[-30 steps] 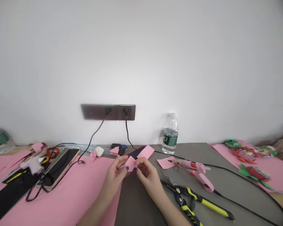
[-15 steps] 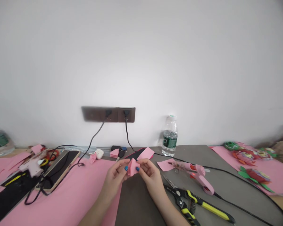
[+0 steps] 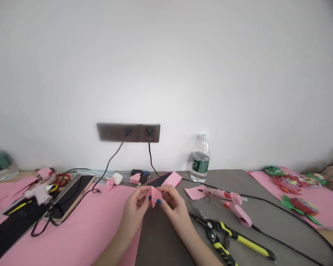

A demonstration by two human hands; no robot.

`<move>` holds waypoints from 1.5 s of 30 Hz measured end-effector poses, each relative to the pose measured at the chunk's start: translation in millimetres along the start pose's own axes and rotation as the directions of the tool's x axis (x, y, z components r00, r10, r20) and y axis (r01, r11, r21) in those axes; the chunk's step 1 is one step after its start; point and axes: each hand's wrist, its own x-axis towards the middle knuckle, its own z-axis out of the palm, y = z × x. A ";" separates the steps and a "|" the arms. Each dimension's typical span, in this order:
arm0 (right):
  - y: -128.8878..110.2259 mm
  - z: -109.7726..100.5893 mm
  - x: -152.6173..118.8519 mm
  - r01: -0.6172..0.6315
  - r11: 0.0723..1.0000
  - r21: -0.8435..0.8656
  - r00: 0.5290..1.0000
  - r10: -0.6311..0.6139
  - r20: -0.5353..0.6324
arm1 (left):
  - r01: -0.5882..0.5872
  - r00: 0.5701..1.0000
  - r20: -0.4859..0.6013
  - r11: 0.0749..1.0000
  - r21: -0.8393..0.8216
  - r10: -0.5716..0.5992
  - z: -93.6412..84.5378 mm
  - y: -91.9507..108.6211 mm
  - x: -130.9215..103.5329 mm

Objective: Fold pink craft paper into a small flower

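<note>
A small folded piece of pink paper (image 3: 153,195) is pinched between both my hands, just above the grey table mat (image 3: 158,240). On its left side, the thumb and fingers of my left hand (image 3: 137,207) close on the paper. My right hand (image 3: 172,205) grips the other side the same way. Parts of the fold are hidden behind my thumbs. Behind my right hand a pink paper slip (image 3: 172,179) lies over a dark object with a red edge. Another pink paper piece (image 3: 195,192) rests beside the glue gun's tip.
To the right lie a pink glue gun (image 3: 233,201) with its cord and yellow-black pliers (image 3: 215,227). A water bottle (image 3: 200,160) stands by the wall. Pink sheet (image 3: 100,229), phone (image 3: 72,197) and loose cables are at left. Paper flowers (image 3: 302,207) sit far right.
The folded pink paper has turned and spread wider between my fingers, showing a pointed front ridge. Both hands remain in nearly the same place; the view has shifted slightly.
</note>
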 end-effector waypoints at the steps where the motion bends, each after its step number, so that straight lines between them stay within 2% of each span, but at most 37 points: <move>1: -0.8 1.1 -0.9 0.018 0.999 -0.044 1.000 -0.018 0.016 | -0.017 1.000 -0.011 1.000 0.022 0.017 -0.9 -0.1 0.1; 4: -1.6 3.2 -2.5 0.013 0.995 -0.096 0.999 -0.008 0.048 | -0.014 0.999 -0.027 0.999 0.050 0.016 -3.5 -1.7 0.8; 9: -1.5 3.4 -4.3 -0.021 0.998 -0.054 0.996 0.025 0.083 | 0.002 0.999 -0.043 0.999 0.054 0.001 -3.6 -2.3 0.8; 14: -3.3 4.6 -5.4 -0.004 0.995 -0.098 0.997 0.011 0.072 | 0.004 0.999 -0.046 0.997 0.080 0.000 -1.3 0.4 -1.5; 18: -4.3 3.0 -1.0 -0.072 0.994 0.082 0.994 0.065 0.086 | 0.062 0.995 -0.070 0.996 -0.056 -0.066 -2.5 -2.8 0.5; 21: -1.4 2.0 2.2 -0.143 0.964 0.223 0.988 0.126 0.087 | 0.100 0.993 -0.042 0.986 -0.136 -0.107 -3.7 -7.1 2.8; 26: 8.2 1.6 4.7 -0.176 0.926 0.335 0.983 0.182 0.011 | 0.107 0.994 -0.017 0.976 -0.188 -0.112 -2.9 -9.9 5.1; 28: 11.0 1.2 5.3 -0.175 0.923 0.343 0.981 0.192 -0.018 | 0.099 0.994 -0.023 0.979 -0.177 -0.105 -3.4 -9.8 6.0; 31: 12.8 0.2 6.0 -0.190 0.920 0.344 0.977 0.213 -0.029 | 0.166 0.985 -0.012 0.971 -0.170 -0.171 -6.0 -10.9 7.2; 36: 11.1 -1.9 6.3 -0.203 0.920 0.334 0.974 0.226 -0.028 | 0.235 0.967 -0.028 0.933 -0.271 -0.252 -9.2 -14.9 7.8; 42: 9.4 -3.0 6.6 -0.150 0.942 0.301 0.979 0.184 -0.086 | 0.250 0.966 0.019 0.912 -0.324 -0.258 -6.9 -12.4 6.0; 45: 8.0 -2.3 5.6 -0.146 0.947 0.286 0.983 0.172 -0.067 | 0.233 0.970 0.006 0.924 -0.303 -0.243 -4.9 -9.3 5.8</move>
